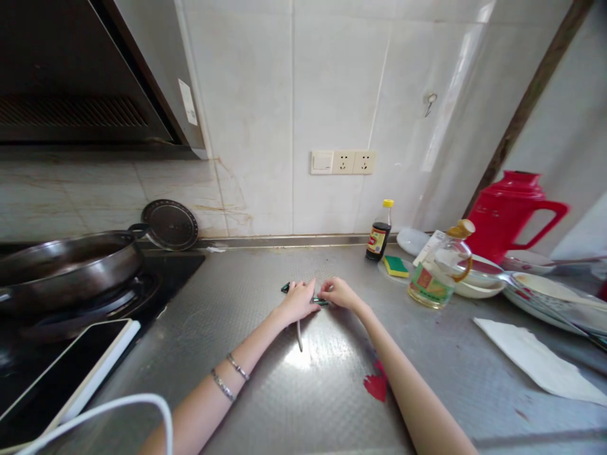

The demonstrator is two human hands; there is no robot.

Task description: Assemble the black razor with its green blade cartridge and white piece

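At the middle of the steel counter, my left hand curls over a slim dark green item, pressing it near the counter. A black end shows to the left of my knuckles, and whether it belongs to the same item is hidden. Close by on the right, my right hand has its fingers pinched together at the item's green end. A short grey cord-like strip hangs out below my left hand. The exact kind of the green item is too small and covered to make out.
A pan sits on the stove at left, near a phone with a white cable. Right stand a soy sauce bottle, a sponge, a glass oil jug, a red thermos and dishes. Red scrap lies near my right forearm.
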